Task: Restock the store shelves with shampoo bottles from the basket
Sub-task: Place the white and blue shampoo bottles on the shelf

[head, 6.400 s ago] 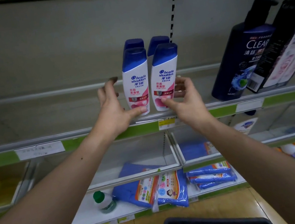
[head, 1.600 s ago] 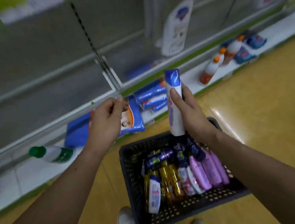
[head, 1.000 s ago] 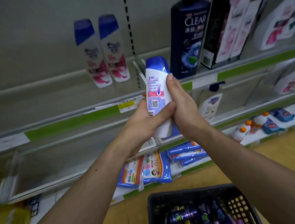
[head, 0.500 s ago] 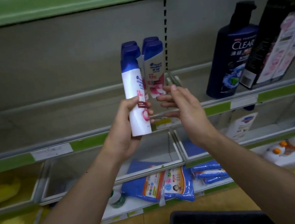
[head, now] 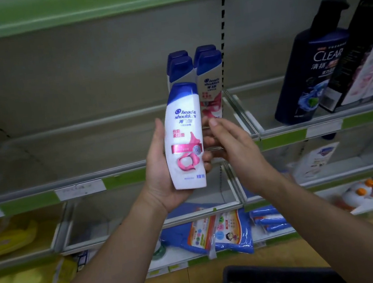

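A white, blue-capped shampoo bottle (head: pixel 185 136) stands upright in the left hand (head: pixel 159 175), the grip curled round its lower half, raised before the shelf (head: pixel 124 177). The right hand (head: pixel 233 149), fingers loose and holding nothing, hovers just beside it. Matching bottles (head: pixel 210 84) stand on the shelf behind; the basket (head: pixel 268 279) sits below.

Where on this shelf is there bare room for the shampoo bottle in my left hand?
For the shampoo bottle, the shelf is bare all along left of the four standing bottles. A narrower gap lies between the clear divider and the Clear pump bottle. Right of that, boxes crowd it.
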